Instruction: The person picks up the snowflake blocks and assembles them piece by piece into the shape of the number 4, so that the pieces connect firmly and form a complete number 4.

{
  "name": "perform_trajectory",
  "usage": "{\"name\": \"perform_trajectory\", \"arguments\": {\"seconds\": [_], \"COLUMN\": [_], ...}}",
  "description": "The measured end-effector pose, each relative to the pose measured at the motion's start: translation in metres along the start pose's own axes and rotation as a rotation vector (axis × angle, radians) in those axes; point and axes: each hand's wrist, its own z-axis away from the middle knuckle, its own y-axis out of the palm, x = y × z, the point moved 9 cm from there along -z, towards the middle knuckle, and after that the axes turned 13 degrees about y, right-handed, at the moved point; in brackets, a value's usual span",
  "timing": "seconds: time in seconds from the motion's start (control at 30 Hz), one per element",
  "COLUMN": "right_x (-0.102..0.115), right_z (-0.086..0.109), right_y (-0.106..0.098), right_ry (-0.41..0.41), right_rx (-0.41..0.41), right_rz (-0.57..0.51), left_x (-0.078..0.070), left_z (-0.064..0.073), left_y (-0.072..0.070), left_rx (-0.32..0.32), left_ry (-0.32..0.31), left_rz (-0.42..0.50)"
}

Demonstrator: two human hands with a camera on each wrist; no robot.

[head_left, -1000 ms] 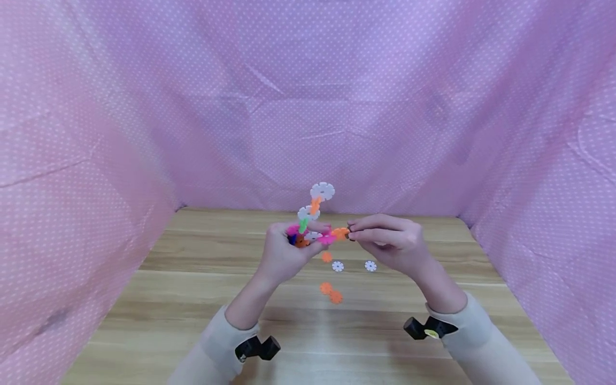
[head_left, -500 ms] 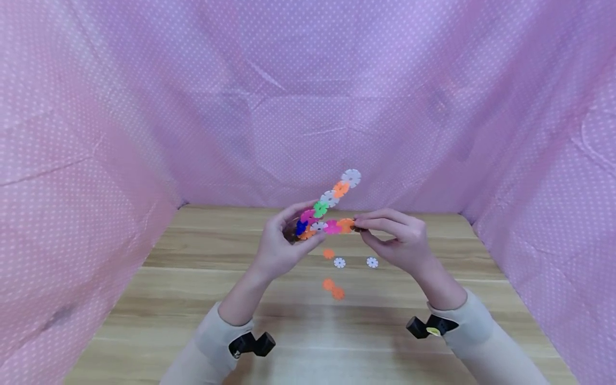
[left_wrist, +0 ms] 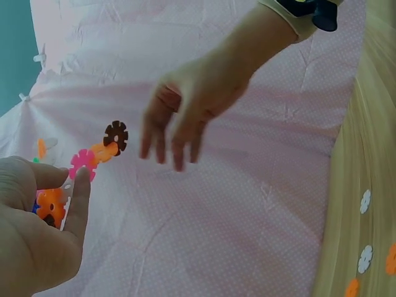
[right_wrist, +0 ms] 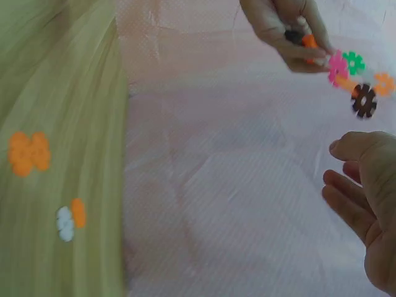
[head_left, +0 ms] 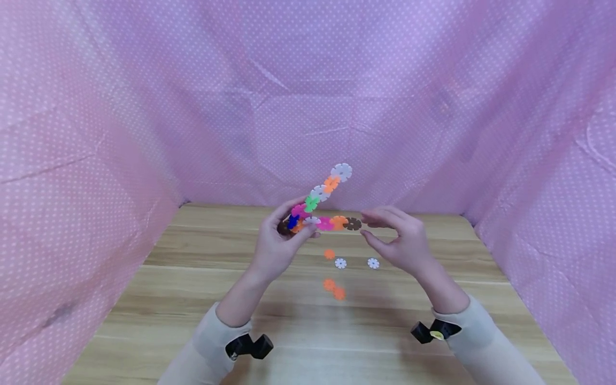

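Observation:
My left hand [head_left: 278,240] pinches a chain of notched plastic snowflake discs [head_left: 325,223] above the table. The chain forks into two arms. One rises through pink, a green disc [head_left: 312,202], white and orange to a white disc [head_left: 341,172] at its tip. The other runs rightward through white, pink and orange to a brown disc [head_left: 353,224]. In the left wrist view the thumb and a finger hold it near the pink disc [left_wrist: 83,164]. Apart from the brown disc, my right hand [head_left: 401,235] holds nothing; its fingers are spread. Left fingers partly hide the chain's near end.
On the wooden table [head_left: 192,299] below lie loose discs: an orange disc [head_left: 329,254], a white disc [head_left: 340,263], another white disc [head_left: 373,263] and two overlapping orange discs [head_left: 334,289]. Pink dotted cloth [head_left: 308,133] walls in the back and sides.
My right fingers have let go of the brown disc and now stand apart from it. The chain has turned in my left hand, its upper arm now leaning to the right.

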Motion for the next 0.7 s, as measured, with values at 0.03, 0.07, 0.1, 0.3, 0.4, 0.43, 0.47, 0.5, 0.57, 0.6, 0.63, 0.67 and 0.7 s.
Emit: {"name": "perform_trajectory", "arguments": {"seconds": [0.03, 0.07, 0.1, 0.3, 0.4, 0.43, 0.47, 0.5, 0.57, 0.6, 0.63, 0.67, 0.7], "right_x": [-0.010, -0.021, -0.033, -0.102, -0.131, -0.139, -0.146, -0.153, -0.163, -0.167, -0.170, -0.173, -0.175], "right_z": [0.003, 0.007, 0.011, 0.041, 0.058, 0.063, 0.068, 0.072, 0.078, 0.080, 0.083, 0.085, 0.087], "right_y": [0.002, 0.005, 0.008, 0.027, 0.037, 0.040, 0.042, 0.044, 0.047, 0.049, 0.051, 0.053, 0.055], "right_ry": [0.050, 0.102, 0.158, 0.435, 0.547, 0.577, 0.600, 0.618, 0.647, 0.655, 0.664, 0.670, 0.676], "right_rx": [0.025, 0.051, 0.080, 0.273, 0.362, 0.385, 0.401, 0.410, 0.424, 0.432, 0.439, 0.449, 0.462], "right_rz": [0.013, 0.030, 0.050, 0.173, 0.198, 0.200, 0.204, 0.206, 0.207, 0.209, 0.213, 0.217, 0.221], "left_x": [0.000, 0.001, 0.001, 0.000, 0.001, 0.002, 0.002, 0.002, 0.002, 0.001, 0.001, 0.001, 0.001], "left_z": [0.000, 0.000, 0.000, -0.001, 0.000, 0.000, 0.000, 0.000, -0.001, -0.001, -0.001, -0.002, -0.002], "left_y": [-0.001, -0.001, -0.002, -0.001, -0.001, -0.001, -0.002, -0.002, -0.002, -0.003, -0.003, -0.003, -0.004], "left_rx": [-0.006, -0.012, -0.015, -0.015, -0.018, -0.019, -0.020, -0.022, -0.021, -0.020, -0.020, -0.022, -0.022], "left_ry": [-0.007, -0.010, -0.012, 0.002, -0.003, -0.004, -0.003, -0.004, 0.001, 0.003, 0.004, 0.006, 0.008], "left_rz": [0.007, 0.017, 0.022, 0.050, 0.041, 0.040, 0.036, 0.032, 0.026, 0.024, 0.023, 0.020, 0.018]}}
